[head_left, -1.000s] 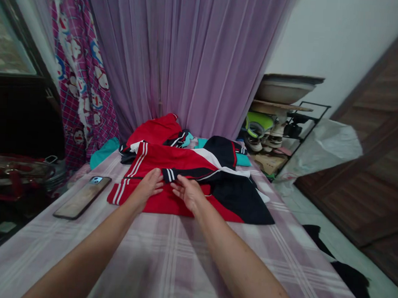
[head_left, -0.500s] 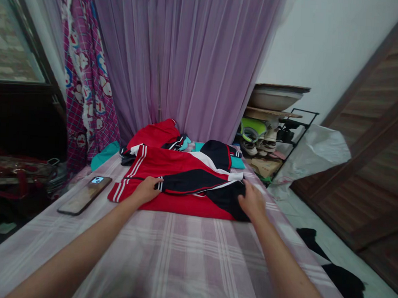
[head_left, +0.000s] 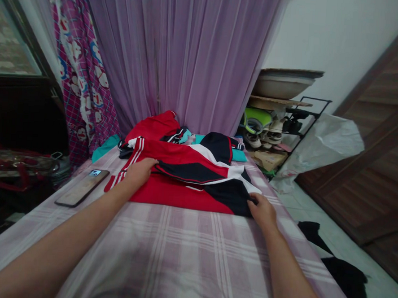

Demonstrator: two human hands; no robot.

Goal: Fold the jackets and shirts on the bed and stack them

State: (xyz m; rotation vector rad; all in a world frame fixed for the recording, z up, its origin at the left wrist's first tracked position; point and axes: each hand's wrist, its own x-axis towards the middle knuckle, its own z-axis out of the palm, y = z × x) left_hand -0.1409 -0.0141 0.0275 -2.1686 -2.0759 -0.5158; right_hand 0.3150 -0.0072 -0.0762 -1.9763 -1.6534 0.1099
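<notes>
1. Two hands, left [head_left: 139, 171] and right [head_left: 263, 210], lay on one red, black and white garment [head_left: 187, 177].
2. One phone [head_left: 82, 187] lay left of that garment.
3. Two curtains hung behind it: one purple [head_left: 184, 53], one patterned [head_left: 82, 74].

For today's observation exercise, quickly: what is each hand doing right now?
Left hand: lies on the red, black and white sports jersey, fingers curled at a fold; grip cannot be told.
Right hand: pinches the jersey's black near corner.

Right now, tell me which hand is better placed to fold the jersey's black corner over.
Right. The right hand already pinches the black corner of the jersey at its near right edge, while the left hand presses flat on the red part, holding it down.
</notes>
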